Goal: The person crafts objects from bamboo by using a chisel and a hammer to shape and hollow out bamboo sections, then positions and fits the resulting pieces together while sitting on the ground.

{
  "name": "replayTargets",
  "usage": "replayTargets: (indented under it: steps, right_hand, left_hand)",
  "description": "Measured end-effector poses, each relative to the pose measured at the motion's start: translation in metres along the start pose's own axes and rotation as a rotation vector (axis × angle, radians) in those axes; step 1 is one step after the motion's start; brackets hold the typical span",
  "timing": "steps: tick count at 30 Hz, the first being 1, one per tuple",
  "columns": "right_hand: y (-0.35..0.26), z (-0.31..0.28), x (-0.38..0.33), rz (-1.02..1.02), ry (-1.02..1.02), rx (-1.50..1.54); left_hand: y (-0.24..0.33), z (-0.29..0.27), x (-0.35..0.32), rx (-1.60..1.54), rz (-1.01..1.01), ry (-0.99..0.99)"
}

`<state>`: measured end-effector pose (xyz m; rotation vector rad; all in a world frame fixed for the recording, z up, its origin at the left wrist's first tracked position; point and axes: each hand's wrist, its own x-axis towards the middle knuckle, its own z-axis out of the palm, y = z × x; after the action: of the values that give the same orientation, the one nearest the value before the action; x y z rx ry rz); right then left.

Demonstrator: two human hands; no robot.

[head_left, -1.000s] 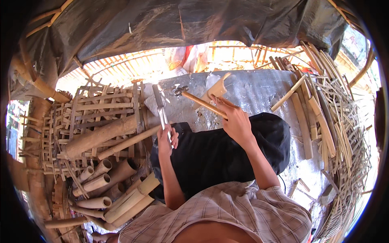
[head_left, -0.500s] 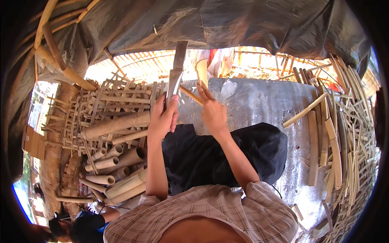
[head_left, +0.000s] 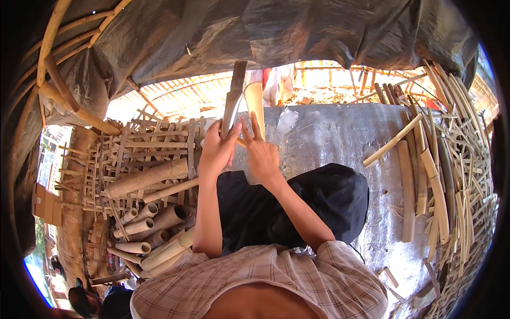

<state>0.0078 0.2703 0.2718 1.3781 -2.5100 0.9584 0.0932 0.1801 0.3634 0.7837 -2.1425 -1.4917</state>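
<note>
The left hand [head_left: 217,150] is closed around the handle of a cleaver [head_left: 234,101] — blade raised upright. The right hand [head_left: 261,154], fingers half spread, steadies a bamboo strip [head_left: 255,103] beside the blade. The strip looks stiff, light, splintery — grip low, clear of the edge.

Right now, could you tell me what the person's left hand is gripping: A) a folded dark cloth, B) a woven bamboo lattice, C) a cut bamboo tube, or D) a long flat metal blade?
D: the left hand is closed around the handle of the long blade, which points up beside the bamboo strip at the right hand.
</note>
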Motion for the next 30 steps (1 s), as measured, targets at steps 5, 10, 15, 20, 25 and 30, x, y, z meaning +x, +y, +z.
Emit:
replayTargets:
  steps: [5,10,15,20,25,30]
  right_hand:
    - [-0.010,0.016,0.001,-0.049,0.026,0.052]
    - [-0.016,0.016,0.004,-0.029,-0.058,0.078]
    - [0.003,-0.003,-0.020,0.041,-0.170,0.197]
    - [0.074,-0.027,-0.089,0.183,-0.129,0.648]
    - [0.096,-0.058,-0.133,0.403,-0.018,0.793]
    - [0.090,-0.069,-0.096,0.392,0.091,0.803]
  left_hand:
    - [-0.011,-0.006,0.039,0.153,0.188,0.225]
    - [-0.035,0.000,0.084,0.284,0.391,0.397]
    - [-0.027,-0.004,0.082,0.006,0.173,0.285]
    - [-0.027,-0.021,0.091,-0.057,0.138,0.160]
    - [-0.029,-0.031,0.095,-0.133,0.125,0.066]
    - [-0.047,-0.023,0.102,-0.322,0.216,-0.069]
